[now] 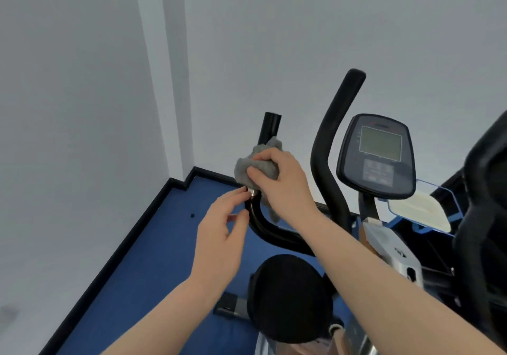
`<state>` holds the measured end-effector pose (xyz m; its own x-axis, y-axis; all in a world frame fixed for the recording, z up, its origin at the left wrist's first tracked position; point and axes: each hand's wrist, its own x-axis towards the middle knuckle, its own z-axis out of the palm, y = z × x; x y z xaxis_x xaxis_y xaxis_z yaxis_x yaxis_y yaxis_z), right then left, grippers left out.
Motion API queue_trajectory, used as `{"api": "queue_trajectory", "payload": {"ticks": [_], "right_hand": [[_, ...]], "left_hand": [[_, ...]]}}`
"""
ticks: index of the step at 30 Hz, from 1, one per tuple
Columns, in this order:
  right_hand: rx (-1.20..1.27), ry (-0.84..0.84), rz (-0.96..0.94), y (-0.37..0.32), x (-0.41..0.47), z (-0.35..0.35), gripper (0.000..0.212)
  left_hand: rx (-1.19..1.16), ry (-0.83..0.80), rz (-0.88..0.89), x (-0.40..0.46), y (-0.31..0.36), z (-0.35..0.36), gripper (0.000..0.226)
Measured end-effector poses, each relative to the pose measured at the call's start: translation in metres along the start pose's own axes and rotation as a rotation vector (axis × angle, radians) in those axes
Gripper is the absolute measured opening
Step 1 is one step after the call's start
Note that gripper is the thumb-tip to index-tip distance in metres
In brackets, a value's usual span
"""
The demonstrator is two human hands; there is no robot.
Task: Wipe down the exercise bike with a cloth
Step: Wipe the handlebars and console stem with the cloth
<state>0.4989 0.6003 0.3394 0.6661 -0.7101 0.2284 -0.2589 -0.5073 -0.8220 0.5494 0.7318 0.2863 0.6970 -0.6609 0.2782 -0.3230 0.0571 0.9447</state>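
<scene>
The exercise bike has a black left handlebar point(270, 128) rising at the centre, a second curved black handlebar point(327, 146) to its right, a grey console point(380, 154) with a screen, and a black saddle point(288, 297) below. A grey cloth point(245, 166) is wrapped around the left handlebar, and my right hand point(282, 179) grips it there. Just below the cloth, my left hand point(222, 234) has its fingertips on the handlebar's bend, fingers apart, holding nothing.
White walls close in at the left and behind the bike, meeting in a corner with a black skirting point(131, 234). The floor point(153, 286) is blue. A large black machine point(485, 217) stands at the right edge. A white tray point(419, 209) sits behind the console.
</scene>
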Motion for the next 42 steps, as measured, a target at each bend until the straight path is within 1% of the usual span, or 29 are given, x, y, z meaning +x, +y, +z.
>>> {"api": "queue_trajectory", "payload": {"ticks": [2, 4, 6, 7, 10, 11, 12, 14, 17, 19, 21, 23, 26, 28, 29, 30, 32, 33, 34, 36, 37, 39, 40, 42], "right_hand": [[0.030, -0.107, -0.012, 0.010, -0.023, -0.003, 0.014], [0.037, -0.262, -0.022, 0.017, -0.042, -0.009, 0.009], [-0.017, -0.385, -0.036, 0.020, -0.045, -0.024, 0.003], [-0.079, -0.436, -0.052, 0.019, -0.043, -0.035, 0.003], [-0.394, -0.541, -0.136, 0.019, -0.040, -0.067, 0.009], [-0.460, -0.546, -0.149, 0.019, -0.040, -0.072, 0.011], [-0.474, -0.534, -0.150, 0.018, -0.041, -0.073, 0.013], [-0.387, -0.478, -0.125, 0.015, -0.043, -0.059, 0.017], [-0.243, -0.414, -0.091, 0.010, -0.045, -0.036, 0.017], [-0.305, -0.439, -0.114, 0.012, -0.047, -0.045, 0.018], [-0.399, -0.507, -0.111, 0.015, -0.049, -0.059, 0.019], [-0.393, -0.553, -0.069, 0.012, -0.049, -0.057, 0.021], [-0.304, -0.471, -0.103, -0.001, -0.044, -0.027, 0.021], [-0.261, -0.420, -0.112, -0.006, -0.045, -0.019, 0.019], [-0.290, -0.436, -0.113, -0.005, -0.047, -0.025, 0.017], [-0.371, -0.478, -0.118, -0.003, -0.050, -0.036, 0.016], [-0.639, -0.577, -0.128, -0.001, -0.057, -0.063, 0.013], [-0.763, -0.597, -0.128, 0.000, -0.060, -0.073, 0.012], [-0.863, -0.579, -0.147, 0.000, -0.064, -0.078, 0.011], [-0.998, -0.453, -0.254, 0.001, -0.072, -0.073, 0.010], [-1.000, -0.384, -0.297, 0.003, -0.074, -0.067, 0.009], [-0.874, -0.299, -0.273, 0.004, -0.079, -0.062, 0.010], [-0.808, -0.293, -0.238, 0.005, -0.079, -0.064, 0.013], [-0.788, -0.329, -0.190, 0.009, -0.079, -0.074, 0.018]], "left_hand": [[0.009, 0.014, 0.007, -0.014, 0.004, -0.002, 0.031], [0.027, 0.010, -0.011, -0.026, 0.007, -0.004, 0.025], [0.055, -0.012, -0.027, -0.037, 0.010, -0.004, 0.016], [0.062, -0.029, -0.034, -0.041, 0.013, -0.003, 0.012], [0.088, -0.134, -0.044, -0.053, 0.022, 0.001, 0.009], [0.107, -0.176, -0.042, -0.056, 0.022, 0.003, 0.008], [0.130, -0.210, -0.040, -0.060, 0.022, 0.005, 0.009], [0.164, -0.227, -0.024, -0.067, 0.020, 0.007, 0.014], [0.177, -0.215, 0.004, -0.068, 0.018, 0.009, 0.014], [0.197, -0.254, 0.028, -0.066, 0.015, 0.006, 0.014], [0.209, -0.294, 0.035, -0.063, 0.012, 0.004, 0.014], [0.189, -0.294, 0.022, -0.063, 0.011, 0.003, 0.013], [0.156, -0.292, 0.028, -0.063, 0.011, 0.004, 0.015], [0.158, -0.310, 0.048, -0.062, 0.010, 0.003, 0.015], [0.160, -0.319, 0.053, -0.061, 0.009, 0.002, 0.014], [0.161, -0.328, 0.053, -0.061, 0.009, 0.002, 0.013], [0.164, -0.339, 0.056, -0.060, 0.007, 0.001, 0.011], [0.165, -0.338, 0.061, -0.060, 0.006, 0.001, 0.011], [0.163, -0.332, 0.066, -0.061, 0.005, 0.001, 0.011], [0.152, -0.321, 0.069, -0.061, 0.004, 0.002, 0.011], [0.143, -0.315, 0.068, -0.061, 0.003, 0.002, 0.011], [0.128, -0.316, 0.064, -0.061, 0.003, 0.002, 0.011], [0.123, -0.322, 0.061, -0.061, 0.004, 0.002, 0.012], [0.121, -0.333, 0.058, -0.060, 0.005, 0.001, 0.013]]}}
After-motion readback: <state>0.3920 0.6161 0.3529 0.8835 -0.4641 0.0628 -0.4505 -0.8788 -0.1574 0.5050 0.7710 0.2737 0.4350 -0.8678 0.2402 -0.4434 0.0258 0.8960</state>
